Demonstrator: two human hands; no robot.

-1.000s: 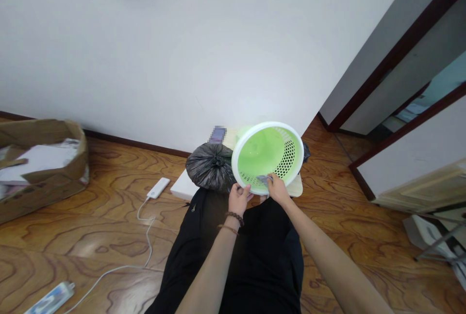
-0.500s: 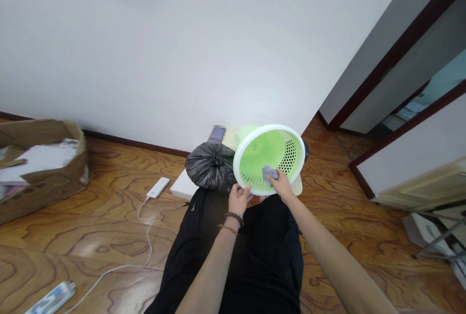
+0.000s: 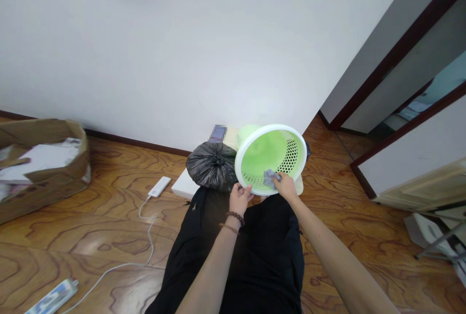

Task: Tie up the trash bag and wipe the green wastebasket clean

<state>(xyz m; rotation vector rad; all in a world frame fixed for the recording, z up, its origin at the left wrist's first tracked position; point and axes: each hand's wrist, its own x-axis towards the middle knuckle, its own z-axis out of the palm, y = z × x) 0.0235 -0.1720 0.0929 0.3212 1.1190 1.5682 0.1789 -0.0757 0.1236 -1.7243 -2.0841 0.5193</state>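
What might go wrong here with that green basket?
The basket is tilted, with the left hand at its rim; if that hand slips, it might tip or roll.

The cloth in the right hand could snag on the holes in the wall.

The black bag sits right beside the basket, so a swing might nudge it.

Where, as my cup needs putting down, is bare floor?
Bare floor lies between the cardboard box and white device, and between the green basket and door frame. Crowded around the basket: black bag beside it, left hand at its rim, right hand with cloth inside.
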